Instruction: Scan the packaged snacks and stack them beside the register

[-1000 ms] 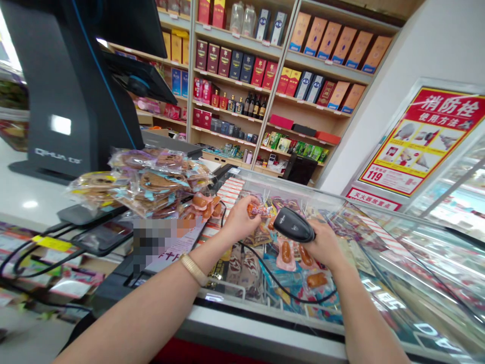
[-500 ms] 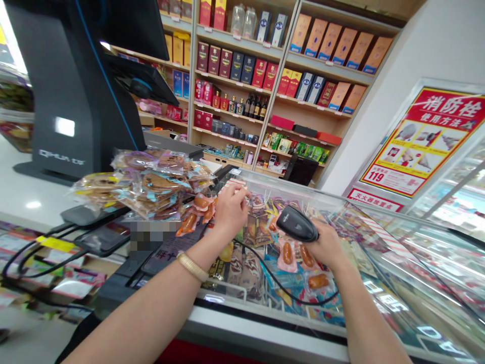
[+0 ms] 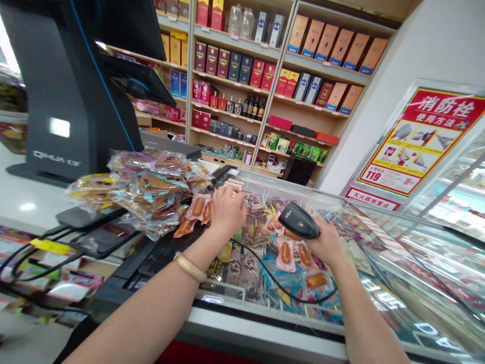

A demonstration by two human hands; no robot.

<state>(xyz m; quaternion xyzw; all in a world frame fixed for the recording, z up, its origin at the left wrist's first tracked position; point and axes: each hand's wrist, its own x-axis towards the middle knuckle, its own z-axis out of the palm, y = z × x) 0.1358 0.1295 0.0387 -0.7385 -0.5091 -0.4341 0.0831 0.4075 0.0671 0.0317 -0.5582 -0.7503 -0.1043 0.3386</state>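
My right hand (image 3: 326,241) is wrapped round the handle of a black barcode scanner (image 3: 298,220), whose head points left over the glass counter. Under and in front of it lie several packaged sausages (image 3: 285,253) in clear pink-tinted wrappers. My left hand (image 3: 228,212), with a gold bracelet at the wrist, has its fingers curled. It is against a small group of wrapped sausages (image 3: 197,206) at the counter's left side. An orange bit shows by its fingers; what they hold, if anything, is hidden. The scanner's black cable (image 3: 271,275) loops between my arms.
Left of my left hand is a heap of flat brown snacks in clear bags (image 3: 151,184). A dark checkout terminal (image 3: 60,111) stands behind it. Packets show through the glass counter (image 3: 242,303). Shelves of boxes (image 3: 235,65) and a red wall poster (image 3: 422,136) are beyond.
My left hand has moved slightly, and a wrapped sausage beside it now shows more fully. The right hand and scanner stay almost in place. The whole view has shifted a little.
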